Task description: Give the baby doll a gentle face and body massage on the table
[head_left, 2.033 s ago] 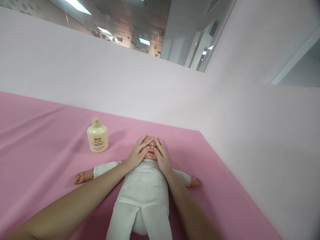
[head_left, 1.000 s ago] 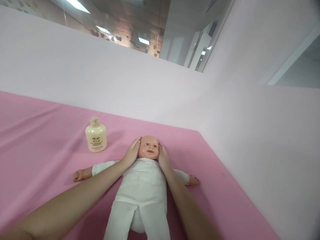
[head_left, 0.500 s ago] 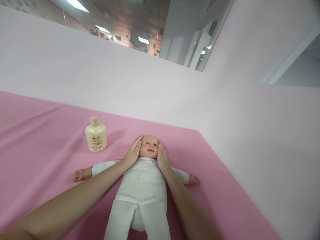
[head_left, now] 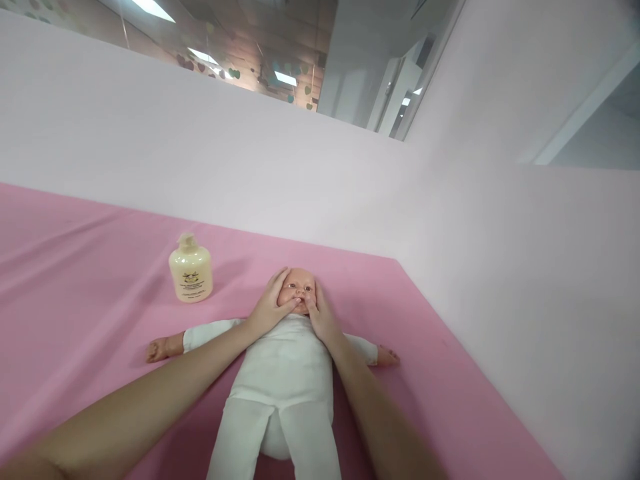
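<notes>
A baby doll (head_left: 287, 367) with a white cloth body lies on its back, arms spread and head away from me. My left hand (head_left: 270, 305) rests along the left side of the doll's head (head_left: 301, 279), fingers stretched out flat. On the opposite side my right hand (head_left: 324, 315) lies against the cheek, its fingers also extended. Both thumbs reach in over the face and touch the doll around its mouth, partly covering the lips and chin. The fingertips of both hands are partly hidden beside the head.
A pale yellow pump bottle (head_left: 191, 272) stands upright to the left of the doll. Beneath everything is a pink padded surface (head_left: 90, 267). White walls (head_left: 225, 160) border it at the back and right, with windows (head_left: 250, 47) above.
Both thumbs have swung inward from the sides of the head onto the doll's mouth area. The palms and fingers stay at the sides of the head.
</notes>
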`<state>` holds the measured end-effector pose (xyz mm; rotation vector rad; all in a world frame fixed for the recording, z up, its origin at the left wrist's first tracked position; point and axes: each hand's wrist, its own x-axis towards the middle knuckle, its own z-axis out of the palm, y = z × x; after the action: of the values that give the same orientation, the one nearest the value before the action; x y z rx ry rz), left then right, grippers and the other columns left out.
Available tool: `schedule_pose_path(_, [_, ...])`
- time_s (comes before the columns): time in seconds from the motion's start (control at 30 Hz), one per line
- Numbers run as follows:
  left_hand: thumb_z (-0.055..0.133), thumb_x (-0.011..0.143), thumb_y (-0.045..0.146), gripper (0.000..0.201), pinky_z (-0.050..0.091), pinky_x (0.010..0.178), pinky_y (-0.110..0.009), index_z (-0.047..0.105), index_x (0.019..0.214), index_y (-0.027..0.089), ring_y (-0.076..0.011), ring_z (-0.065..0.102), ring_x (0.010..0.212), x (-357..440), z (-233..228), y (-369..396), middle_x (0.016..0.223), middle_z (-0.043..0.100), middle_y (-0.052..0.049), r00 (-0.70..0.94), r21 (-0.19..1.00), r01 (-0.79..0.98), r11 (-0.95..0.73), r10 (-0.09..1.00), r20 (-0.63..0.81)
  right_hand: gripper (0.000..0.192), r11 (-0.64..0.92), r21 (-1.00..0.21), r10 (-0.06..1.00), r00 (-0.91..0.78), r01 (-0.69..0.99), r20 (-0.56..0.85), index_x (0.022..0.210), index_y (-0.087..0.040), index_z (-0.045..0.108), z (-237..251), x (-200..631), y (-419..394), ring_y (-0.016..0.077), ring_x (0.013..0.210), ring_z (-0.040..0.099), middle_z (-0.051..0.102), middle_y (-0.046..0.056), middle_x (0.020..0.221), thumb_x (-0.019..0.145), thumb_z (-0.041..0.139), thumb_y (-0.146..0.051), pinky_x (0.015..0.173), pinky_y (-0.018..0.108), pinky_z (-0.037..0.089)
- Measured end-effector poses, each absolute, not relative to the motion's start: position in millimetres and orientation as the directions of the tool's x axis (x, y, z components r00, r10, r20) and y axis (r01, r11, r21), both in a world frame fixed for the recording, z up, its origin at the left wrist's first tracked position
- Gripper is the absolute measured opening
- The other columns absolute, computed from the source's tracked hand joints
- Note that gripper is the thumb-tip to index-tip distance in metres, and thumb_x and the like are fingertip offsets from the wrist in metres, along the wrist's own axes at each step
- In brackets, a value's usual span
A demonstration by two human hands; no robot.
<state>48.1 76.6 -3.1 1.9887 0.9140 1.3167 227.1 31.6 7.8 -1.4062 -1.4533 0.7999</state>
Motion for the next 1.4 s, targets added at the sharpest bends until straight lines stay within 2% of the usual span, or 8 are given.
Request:
schedule_pose_path(0.1, [0.05,0.101,0.051,0.068,0.021,0.132,-0.047,0.032,0.16,0.023,-0.0273,0.028,0.157,48,-3,77,0.168,0.031,-0.013,0.286,0.769,0.221,-0.6,0.793,0.537,0.093,0.134,-0.911,0.983,0.064,0.389,0.172,0.164,-0.018,0.025,7,227,31,0.027,0.157,0.034,0.033,0.012,0.169,0.092,0.047,-0.073,0.13,0.049,0.026])
schedule_pose_path(0.37, [0.028,0.108,0.052,0.059,0.02,0.133,-0.046,0.04,0.157,0.022,-0.0225,0.03,0.157,48,-5,78,0.166,0.036,-0.01,0.249,0.785,0.195,-0.588,0.804,0.54,0.067,0.113,-0.919,0.951,0.228,0.377,0.21,0.14,-0.017,0.061,10,227,36,0.0246,0.142,0.054,0.061,0.013,0.148,0.102,0.028,-0.06,0.124,0.043,0.035])
schedule_pose_path(0.53, [0.027,0.108,0.05,0.054,0.025,0.131,-0.046,0.048,0.149,0.022,-0.0213,0.039,0.152,48,-8,81,0.159,0.046,-0.01,0.165,0.792,0.182,-0.583,0.812,0.56,0.062,0.137,-0.904,0.952,0.2,0.404,0.233,0.126,-0.017,0.067,9,229,39,0.0263,0.124,0.065,0.071,0.014,0.131,0.102,0.029,-0.06,0.113,0.043,0.046])
schedule_pose_path(0.7, [0.04,0.106,0.047,0.053,0.024,0.131,-0.05,0.039,0.154,0.025,-0.0243,0.031,0.156,46,-7,77,0.164,0.037,-0.011,0.24,0.734,0.212,-0.645,0.763,0.6,0.072,0.113,-0.911,0.97,0.154,0.397,0.188,0.145,-0.018,0.056,7,229,35,0.0269,0.144,0.051,0.059,0.014,0.151,0.1,0.028,-0.067,0.124,0.047,0.035])
schedule_pose_path(0.83, [0.059,0.097,0.046,0.068,0.027,0.129,-0.054,0.035,0.156,0.022,-0.0303,0.035,0.153,47,-6,78,0.161,0.038,-0.016,0.277,0.699,0.223,-0.68,0.731,0.623,0.087,0.136,-0.907,0.988,0.017,0.399,0.155,0.163,-0.02,0.028,11,231,30,0.0253,0.156,0.034,0.035,0.01,0.168,0.093,0.052,-0.067,0.13,0.045,0.026])
schedule_pose_path(0.93, [0.06,0.097,0.045,0.067,0.028,0.128,-0.054,0.037,0.155,0.022,-0.0304,0.037,0.151,48,-6,79,0.16,0.04,-0.016,0.266,0.707,0.215,-0.674,0.736,0.622,0.1,0.109,-0.915,0.994,-0.014,0.387,0.113,0.165,-0.018,0.018,14,232,29,0.0249,0.158,0.031,0.029,0.012,0.171,0.089,0.059,-0.067,0.13,0.044,0.025])
schedule_pose_path(1.23, [0.031,0.108,0.047,0.05,0.025,0.131,-0.049,0.045,0.152,0.025,-0.0231,0.035,0.153,48,-5,76,0.161,0.042,-0.009,0.22,0.753,0.15,-0.641,0.764,0.606,0.09,0.181,-0.904,0.98,0.005,0.387,0.199,0.164,-0.018,0.025,5,231,33,0.0222,0.161,0.024,0.027,0.009,0.172,0.097,0.027,-0.077,0.132,0.045,0.02])
schedule_pose_path(1.4, [0.03,0.108,0.047,0.05,0.023,0.132,-0.049,0.047,0.149,0.024,-0.0224,0.037,0.152,48,-7,79,0.159,0.044,-0.009,0.21,0.758,0.134,-0.639,0.766,0.608,0.088,0.133,-0.914,0.988,0.022,0.382,0.153,0.164,-0.017,0.025,11,232,32,0.023,0.161,0.025,0.027,0.01,0.172,0.097,0.029,-0.075,0.132,0.046,0.019])
